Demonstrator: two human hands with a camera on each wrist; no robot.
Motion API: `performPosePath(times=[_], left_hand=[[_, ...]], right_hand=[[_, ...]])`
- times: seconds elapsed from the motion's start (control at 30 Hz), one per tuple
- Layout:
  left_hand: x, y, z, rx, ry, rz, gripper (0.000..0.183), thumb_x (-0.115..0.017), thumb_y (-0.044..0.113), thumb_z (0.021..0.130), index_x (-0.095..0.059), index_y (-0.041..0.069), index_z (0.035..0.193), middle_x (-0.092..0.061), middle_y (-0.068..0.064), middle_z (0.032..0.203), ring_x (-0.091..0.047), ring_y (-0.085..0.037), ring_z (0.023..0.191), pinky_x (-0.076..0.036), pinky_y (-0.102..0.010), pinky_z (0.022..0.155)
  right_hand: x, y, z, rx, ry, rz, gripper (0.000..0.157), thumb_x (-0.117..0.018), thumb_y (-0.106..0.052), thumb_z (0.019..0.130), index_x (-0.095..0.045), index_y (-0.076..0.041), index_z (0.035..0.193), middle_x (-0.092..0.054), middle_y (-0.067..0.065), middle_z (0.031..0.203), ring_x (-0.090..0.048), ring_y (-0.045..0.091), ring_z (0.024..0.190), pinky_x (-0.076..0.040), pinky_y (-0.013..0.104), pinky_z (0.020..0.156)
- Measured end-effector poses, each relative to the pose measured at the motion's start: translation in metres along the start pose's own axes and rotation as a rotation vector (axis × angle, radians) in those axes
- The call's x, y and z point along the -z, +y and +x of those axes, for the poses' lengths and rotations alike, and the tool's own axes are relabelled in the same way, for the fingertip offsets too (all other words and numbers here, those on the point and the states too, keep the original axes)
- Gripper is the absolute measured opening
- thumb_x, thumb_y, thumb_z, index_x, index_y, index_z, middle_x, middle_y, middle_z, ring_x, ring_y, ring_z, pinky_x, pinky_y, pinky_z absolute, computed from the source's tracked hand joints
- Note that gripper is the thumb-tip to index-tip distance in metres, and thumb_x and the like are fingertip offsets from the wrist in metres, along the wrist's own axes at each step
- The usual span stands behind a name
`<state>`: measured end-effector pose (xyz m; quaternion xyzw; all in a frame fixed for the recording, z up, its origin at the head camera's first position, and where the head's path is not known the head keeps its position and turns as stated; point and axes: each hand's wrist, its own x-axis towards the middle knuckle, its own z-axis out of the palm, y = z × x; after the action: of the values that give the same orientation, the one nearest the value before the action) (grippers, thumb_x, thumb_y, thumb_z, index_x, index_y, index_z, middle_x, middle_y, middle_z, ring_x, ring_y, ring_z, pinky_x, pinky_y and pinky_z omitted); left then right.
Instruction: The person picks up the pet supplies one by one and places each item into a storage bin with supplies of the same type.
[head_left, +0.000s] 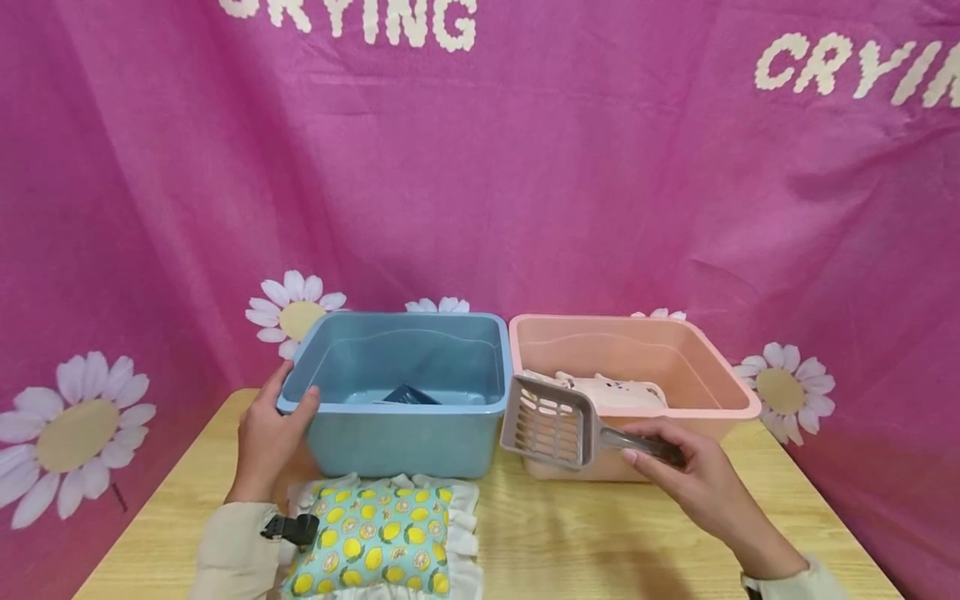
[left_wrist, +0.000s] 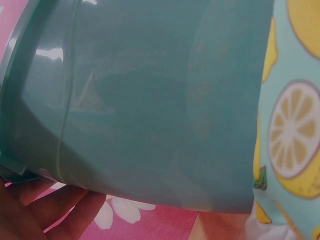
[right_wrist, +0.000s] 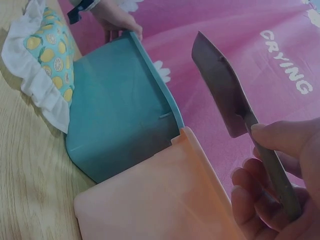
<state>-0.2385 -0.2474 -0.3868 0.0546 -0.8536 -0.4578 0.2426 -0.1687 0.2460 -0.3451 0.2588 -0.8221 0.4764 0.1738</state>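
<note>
My right hand (head_left: 693, 479) grips the dark handle of a grey slotted litter scoop (head_left: 551, 421), thumb along the handle and fingers curled beneath. The scoop's head hangs in front of the pink bin (head_left: 712, 415), close to where it meets the blue bin. At the blue bin's (head_left: 405, 442) front left corner, my left hand (head_left: 270, 433) holds the rim, with the thumb toward the front and fingers along the outer left side. Inside the blue bin lies a small dark object (head_left: 408, 394), its kind unclear. A pale cloth item (head_left: 615, 392) with small prints lies in the pink bin, partly hidden.
A lemon-patterned cushion (head_left: 382, 537) with white ruffles lies before the blue bin on the wooden table (head_left: 570, 542). Both bins stand side by side against a magenta curtain (head_left: 525, 167) with daisies and lettering.
</note>
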Motion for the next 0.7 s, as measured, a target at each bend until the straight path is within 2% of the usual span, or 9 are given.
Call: performPosePath(times=[0.27,0.47,0.7], left_hand=[[0.0,0.0,-0.001,-0.016,0.021,0.011,0.065,-0.057,0.045,0.092,-0.039,0.02,0.149,-0.046,-0.017,0.144,-0.047,-0.043,0.124,-0.039,-0.066,0.097],[-0.001,0.002,-0.002,0.004,-0.006,0.008,0.067,-0.057,0.046,0.092,-0.036,0.022,0.15,-0.045,-0.015,0.146,-0.046,-0.043,0.126,-0.041,-0.065,0.094],[0.001,0.005,0.002,0.009,-0.008,0.009,0.068,-0.057,0.047,0.092,-0.035,0.022,0.151,-0.044,-0.016,0.146,-0.046,-0.044,0.126,-0.04,-0.065,0.095]], right_hand=[[0.002,-0.003,0.003,0.002,-0.014,-0.004,0.025,-0.07,-0.001,0.085,-0.068,-0.011,0.108,-0.069,0.003,0.101,-0.061,0.005,0.08,-0.053,0.021,0.063],[0.002,-0.007,0.006,-0.006,-0.001,-0.015,0.025,-0.07,-0.002,0.086,-0.069,-0.01,0.109,-0.069,0.002,0.096,-0.06,0.004,0.077,-0.052,0.02,0.061],[-0.001,-0.013,0.026,-0.02,-0.008,-0.008,0.026,-0.071,-0.003,0.085,-0.069,-0.008,0.111,-0.067,0.004,0.098,-0.057,0.007,0.075,-0.05,0.021,0.06]])
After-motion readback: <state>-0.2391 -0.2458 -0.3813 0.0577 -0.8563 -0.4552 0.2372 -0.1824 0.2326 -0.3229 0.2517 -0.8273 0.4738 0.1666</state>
